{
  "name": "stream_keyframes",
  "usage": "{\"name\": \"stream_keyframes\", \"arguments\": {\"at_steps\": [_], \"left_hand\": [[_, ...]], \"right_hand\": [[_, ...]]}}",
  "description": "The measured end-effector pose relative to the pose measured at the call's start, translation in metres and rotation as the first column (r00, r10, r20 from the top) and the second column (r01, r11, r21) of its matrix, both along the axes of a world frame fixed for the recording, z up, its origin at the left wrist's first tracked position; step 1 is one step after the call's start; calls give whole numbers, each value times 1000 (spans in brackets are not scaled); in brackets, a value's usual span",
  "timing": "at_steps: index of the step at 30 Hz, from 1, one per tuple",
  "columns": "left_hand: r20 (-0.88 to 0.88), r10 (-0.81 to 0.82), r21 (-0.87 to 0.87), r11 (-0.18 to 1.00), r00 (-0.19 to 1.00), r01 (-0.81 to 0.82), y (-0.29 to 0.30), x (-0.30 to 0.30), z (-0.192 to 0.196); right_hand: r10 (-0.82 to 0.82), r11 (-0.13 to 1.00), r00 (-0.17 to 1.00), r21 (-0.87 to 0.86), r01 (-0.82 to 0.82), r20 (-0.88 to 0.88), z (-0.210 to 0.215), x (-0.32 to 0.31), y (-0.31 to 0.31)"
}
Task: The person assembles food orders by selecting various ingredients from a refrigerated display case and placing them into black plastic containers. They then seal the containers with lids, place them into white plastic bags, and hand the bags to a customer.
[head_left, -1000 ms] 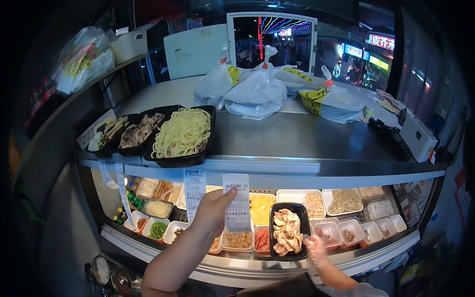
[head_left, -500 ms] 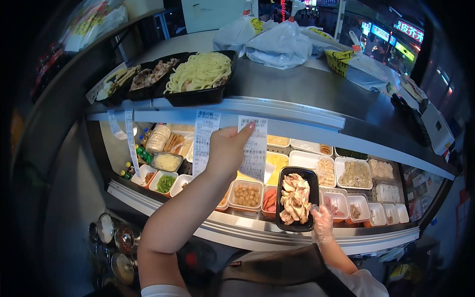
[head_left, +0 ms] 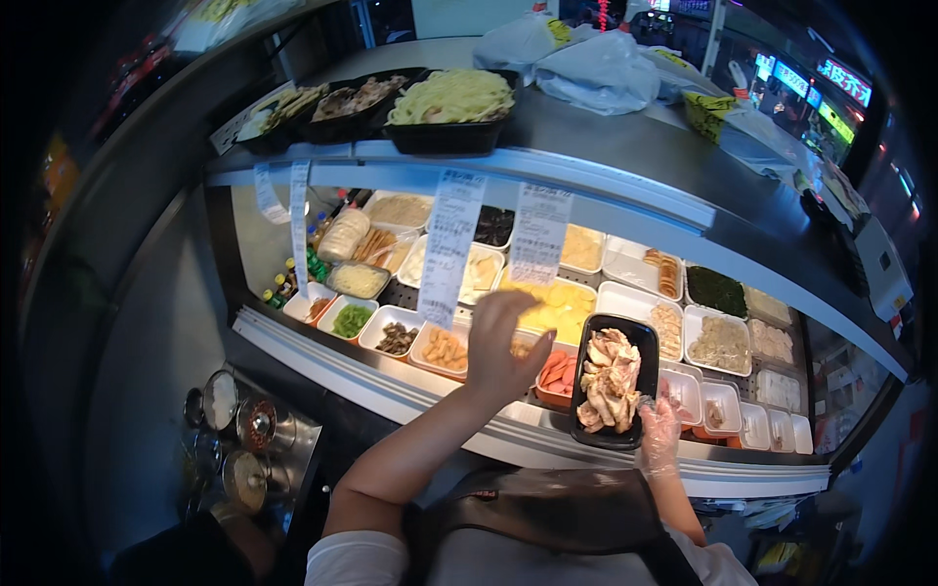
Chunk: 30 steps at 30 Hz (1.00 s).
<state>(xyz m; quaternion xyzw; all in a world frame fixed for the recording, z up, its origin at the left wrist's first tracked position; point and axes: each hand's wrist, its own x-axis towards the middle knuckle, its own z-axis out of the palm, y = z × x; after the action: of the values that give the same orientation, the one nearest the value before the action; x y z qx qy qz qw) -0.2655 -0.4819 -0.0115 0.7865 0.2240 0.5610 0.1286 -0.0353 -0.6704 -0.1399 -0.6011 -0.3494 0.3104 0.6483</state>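
My left hand (head_left: pixel 506 349), bare, hovers over the front row of food tubs with its fingers apart and curved, holding nothing. Just above it a printed paper slip (head_left: pixel 540 232) hangs from the counter's edge, and a longer slip (head_left: pixel 451 244) hangs to its left. In a clear plastic glove, my right hand (head_left: pixel 660 435) grips the lower right side of a black plastic tray (head_left: pixel 642 337). Pale, browned pieces of meat (head_left: pixel 611 379) fill much of that tray, which is held in front of the tubs.
The lit case holds white tubs of food, including sliced pink sausage (head_left: pixel 557 372) and chopped greens (head_left: pixel 351 320). On the steel counter (head_left: pixel 586 146) above stand a black tray of noodles (head_left: pixel 452 100) and tied plastic bags (head_left: pixel 598 73). Lidded jars (head_left: pixel 244 479) stand at lower left.
My left hand has come off the paper slip and dropped lower, its fingers spreading. The right hand still holds the meat tray. The whole view has shifted and tilted a little.
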Motion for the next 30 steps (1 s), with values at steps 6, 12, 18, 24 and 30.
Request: {"name": "stream_keyframes", "arguments": {"at_steps": [6, 12, 18, 24, 30], "left_hand": [[210, -354, -912, 264, 911, 313, 21, -66, -97], [662, -112, -642, -595, 741, 484, -3, -135, -135], [733, 230, -407, -606, 640, 683, -40, -197, -178], [769, 471, -424, -130, 432, 896, -72, -227, -188], [768, 531, -450, 52, 357, 892, -71, -225, -202]], "right_hand": [[327, 945, 509, -278, -173, 796, 23, 9, 20], [873, 473, 210, -657, -587, 440, 57, -57, 107], [886, 457, 321, -523, -719, 334, 32, -103, 149], [568, 811, 735, -400, -426, 370, 17, -109, 137], [588, 789, 711, -466, -401, 385, 23, -109, 108]]}}
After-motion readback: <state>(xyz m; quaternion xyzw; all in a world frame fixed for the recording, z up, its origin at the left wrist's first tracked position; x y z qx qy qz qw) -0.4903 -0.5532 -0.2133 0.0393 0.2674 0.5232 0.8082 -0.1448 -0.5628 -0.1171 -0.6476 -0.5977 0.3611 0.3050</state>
